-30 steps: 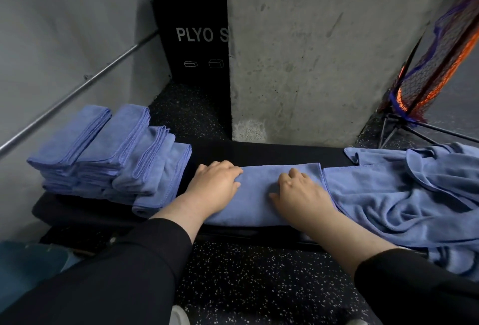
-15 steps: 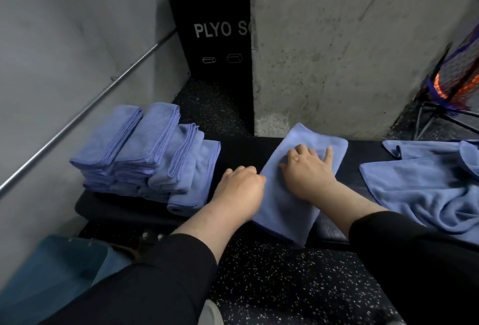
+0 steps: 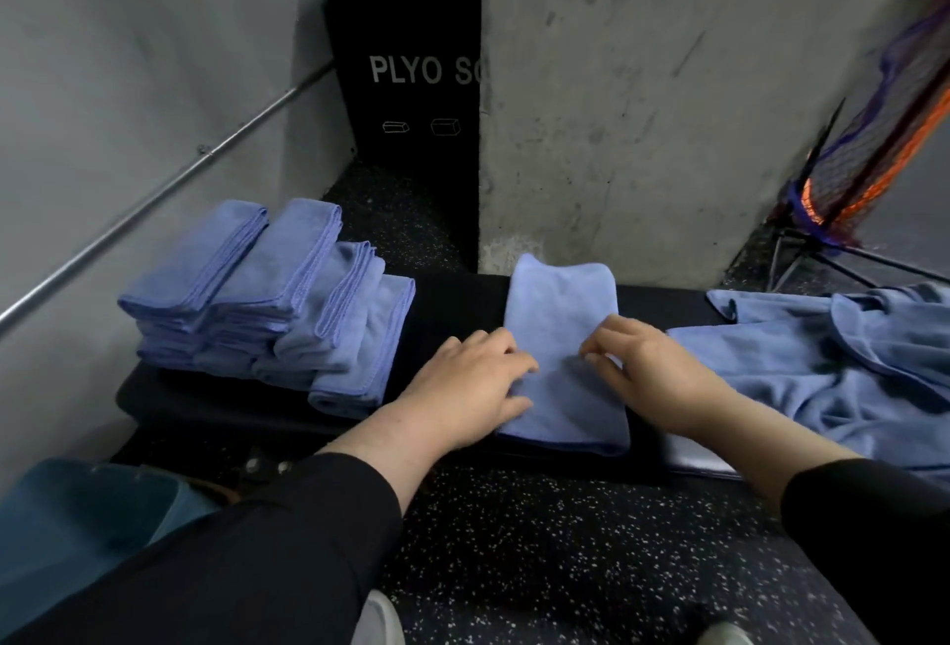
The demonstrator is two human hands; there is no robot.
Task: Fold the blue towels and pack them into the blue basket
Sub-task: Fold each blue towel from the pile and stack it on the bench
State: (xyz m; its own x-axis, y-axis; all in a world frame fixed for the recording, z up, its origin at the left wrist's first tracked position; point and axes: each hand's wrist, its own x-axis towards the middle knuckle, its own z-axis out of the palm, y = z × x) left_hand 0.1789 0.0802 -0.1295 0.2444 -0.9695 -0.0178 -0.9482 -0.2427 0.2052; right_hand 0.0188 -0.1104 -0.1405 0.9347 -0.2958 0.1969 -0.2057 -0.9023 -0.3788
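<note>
one head-worn wide-angle view looks forward and down, close over a long black padded bench (image 3: 452, 300); grey concrete pillar (image 3: 668, 104) at twelve o'clock.

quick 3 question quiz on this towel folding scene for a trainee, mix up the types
1. True or false: the folded towels are stacked at the left end of the bench.
2. Multiple choice: the towel between the left hand and right hand lies A) crumpled, B) flat as a folded strip, C) in the basket.
3. Fill in: the unfolded pile lies to the ____ of the hands.

Key: 1 true; 2 B; 3 right.
</note>
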